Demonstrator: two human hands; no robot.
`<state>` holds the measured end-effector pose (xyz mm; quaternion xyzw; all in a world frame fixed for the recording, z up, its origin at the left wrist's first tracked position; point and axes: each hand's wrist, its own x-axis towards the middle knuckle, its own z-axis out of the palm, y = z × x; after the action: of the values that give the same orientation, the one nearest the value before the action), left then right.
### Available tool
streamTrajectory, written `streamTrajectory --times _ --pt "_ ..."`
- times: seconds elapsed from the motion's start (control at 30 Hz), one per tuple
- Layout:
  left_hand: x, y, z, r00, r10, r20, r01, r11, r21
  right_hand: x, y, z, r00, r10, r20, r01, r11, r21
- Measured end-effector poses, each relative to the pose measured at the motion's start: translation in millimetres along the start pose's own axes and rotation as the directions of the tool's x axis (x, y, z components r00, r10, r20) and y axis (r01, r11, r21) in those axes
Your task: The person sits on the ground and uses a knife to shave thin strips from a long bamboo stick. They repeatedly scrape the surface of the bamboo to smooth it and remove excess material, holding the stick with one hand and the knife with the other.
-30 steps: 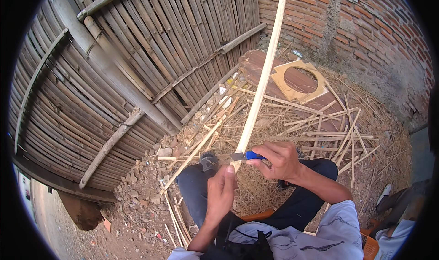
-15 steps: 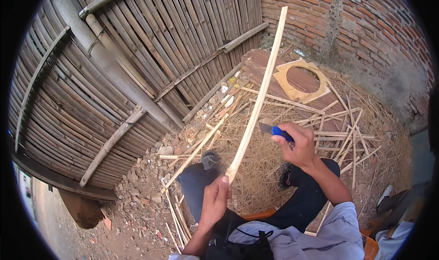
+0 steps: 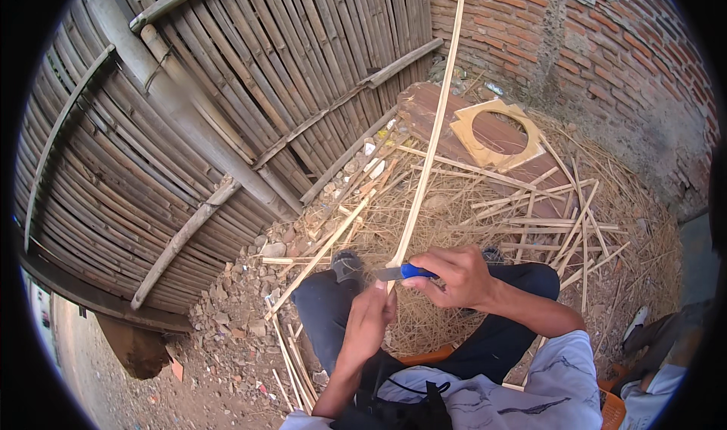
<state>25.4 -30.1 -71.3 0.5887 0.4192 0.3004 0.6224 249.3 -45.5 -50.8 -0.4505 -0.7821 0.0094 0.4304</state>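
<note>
My left hand (image 3: 369, 318) is closed around the lower end of a long pale bamboo strip (image 3: 428, 157), which slants up and away toward the brick wall. In my right hand (image 3: 458, 275) is a knife (image 3: 413, 271) with a blue handle and a short, wide blade. Its blade lies across the strip just above my left fingers, close to the left thumb. Whether the edge has entered the bamboo cannot be made out.
Cut bamboo strips (image 3: 575, 233) lie crisscrossed over fibrous shavings (image 3: 424, 331) at the right. More strips (image 3: 295, 366) rest by my left leg. Beyond are a brown board (image 3: 424, 108) and a yellowish panel (image 3: 522, 157) with a round hole. A bamboo wall (image 3: 265, 66) and brick wall (image 3: 628, 66) border the area.
My right hand has moved left and down, bringing the knife from beside the strip onto it near my left hand. The strip has turned slightly, its far end shifting up and left.
</note>
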Motion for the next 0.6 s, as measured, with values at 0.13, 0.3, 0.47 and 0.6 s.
streamTrajectory --times 0.13,0.3,0.47,0.6 --pt "-2.0 3.8 5.9 0.998 -0.018 -0.062 0.019 0.999 0.026 4.3 6.0 -6.4 0.999 0.010 -0.035 -0.012 0.998 -0.066" --pt "-0.5 -3.0 -2.6 0.999 0.026 -0.038 -0.022 0.994 0.105 6.0 7.2 -11.6 0.999 0.026 -0.033 -0.031 0.990 -0.138" --pt "-21.7 -19.1 -20.3 0.993 -0.105 0.060 0.095 0.984 0.151 30.1 67.3 -65.1 0.884 0.211 -0.417 -0.311 0.932 -0.186" --pt "-36.5 -30.1 -26.8 0.996 -0.081 0.041 0.075 0.988 0.138 23.5 71.8 -88.7 0.824 0.339 -0.454 -0.442 0.886 -0.141"
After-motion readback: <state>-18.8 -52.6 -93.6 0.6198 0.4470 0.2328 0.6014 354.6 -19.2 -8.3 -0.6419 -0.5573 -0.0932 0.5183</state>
